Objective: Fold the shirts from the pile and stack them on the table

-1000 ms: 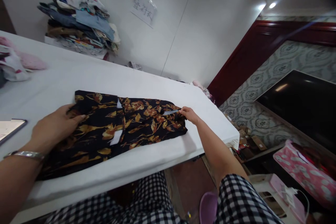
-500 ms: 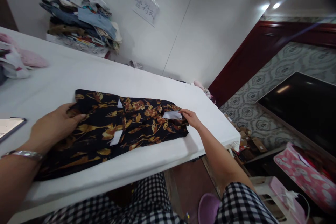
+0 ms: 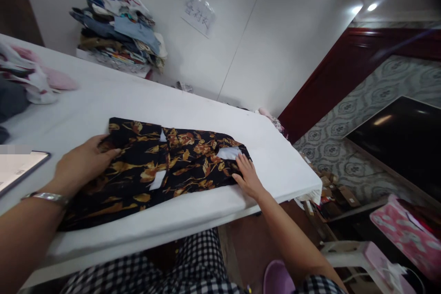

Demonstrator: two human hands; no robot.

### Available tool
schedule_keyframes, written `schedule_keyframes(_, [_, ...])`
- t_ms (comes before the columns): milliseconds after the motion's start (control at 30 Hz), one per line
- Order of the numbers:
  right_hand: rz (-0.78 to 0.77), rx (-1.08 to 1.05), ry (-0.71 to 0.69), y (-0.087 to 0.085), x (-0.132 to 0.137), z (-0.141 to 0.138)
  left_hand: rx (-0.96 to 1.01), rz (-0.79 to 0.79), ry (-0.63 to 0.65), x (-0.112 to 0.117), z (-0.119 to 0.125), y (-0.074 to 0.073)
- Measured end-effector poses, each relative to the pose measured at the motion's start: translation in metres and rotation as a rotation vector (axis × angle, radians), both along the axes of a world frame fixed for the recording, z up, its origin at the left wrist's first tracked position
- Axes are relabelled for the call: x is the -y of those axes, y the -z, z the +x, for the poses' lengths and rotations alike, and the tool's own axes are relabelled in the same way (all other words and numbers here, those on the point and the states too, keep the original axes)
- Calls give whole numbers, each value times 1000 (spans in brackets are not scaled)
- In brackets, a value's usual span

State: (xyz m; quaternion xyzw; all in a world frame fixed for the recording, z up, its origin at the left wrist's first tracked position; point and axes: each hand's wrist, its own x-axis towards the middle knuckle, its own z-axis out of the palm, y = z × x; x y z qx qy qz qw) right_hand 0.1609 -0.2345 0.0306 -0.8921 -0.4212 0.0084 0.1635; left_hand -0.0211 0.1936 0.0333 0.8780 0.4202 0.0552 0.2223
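A black garment with a gold and brown floral print [image 3: 186,161] lies lengthwise, folded narrow, on the white-covered table [image 3: 275,147]. White patches show through at its middle and near its right end. At the garment's left part, my left hand [image 3: 86,158] is closed on a bit of the fabric between thumb and fingers; a silver bracelet circles that wrist. My right hand [image 3: 248,178] rests on the right end with its fingers stretched out, fingertips beside the white patch there.
A tall pile of folded clothes [image 3: 120,32] stands against the wall at the back left. Pink and white clothes [image 3: 41,78] lie on the left of the table, above a dark-edged tablet-like device [image 3: 25,170]. A white stool [image 3: 358,255] and a purple basin [image 3: 278,275] are below right.
My right hand has gone from pinching the garment's right end to lying on it with fingers extended. My left hand keeps its hold. The whole view has shifted slightly.
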Motion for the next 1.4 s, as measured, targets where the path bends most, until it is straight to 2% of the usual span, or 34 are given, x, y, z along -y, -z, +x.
schedule_keyframes(100, [-57,-60,-97,4,-5,-9,39,-23,-8,1,0,-1])
schedule_keyframes(167, [-83,-107,-110,5,-7,-13,55,-34,-11,3,-1,-3])
schedule_keyframes(300, [86,-29,-64,-5,-23,-19,85,-60,-4,8,-4,-5])
schedule_keyframes(400, [198,-63,-185,-22,-60,-37,133,-82,-12,8,-4,-2])
schedule_keyframes(533, [295,-165,-365,-38,-131,-73,217,-134,-21,4,-2,1])
schedule_keyframes(600, [308,-189,-427,-36,-165,-86,285,-218,-34,3,-3,-2])
schedule_keyframes(667, [257,-213,-457,-25,-190,-92,353,-332,-78,4,-6,-8])
schedule_keyframes(767, [109,-261,-463,-1,-209,-91,387,-473,-139,6,-13,-19])
schedule_keyframes(833, [68,-296,-460,10,-212,-87,359,-570,-137,7,-18,-24])
schedule_keyframes(900, [117,-354,-454,13,-210,-83,338,-670,-128,7,-21,-29])
schedule_keyframes(1000, [361,-497,-392,6,-204,-77,377,-752,-112,8,-17,-41])
schedule_keyframes(1100, [679,-798,-271,-6,-195,-67,450,-807,-34,18,-1,-64])
schedule_keyframes(1167, [832,-1041,-216,-12,-185,-58,488,-822,53,34,19,-82])
schedule_keyframes(1267, [967,-1276,-148,-18,-168,-43,490,-724,178,76,60,-101])
schedule_keyframes(1333, [1021,-1352,-60,-19,-155,-33,475,-659,230,109,90,-104])
schedule_keyframes(1400, [1049,-1398,42,-17,-143,-24,467,-644,263,138,113,-98])
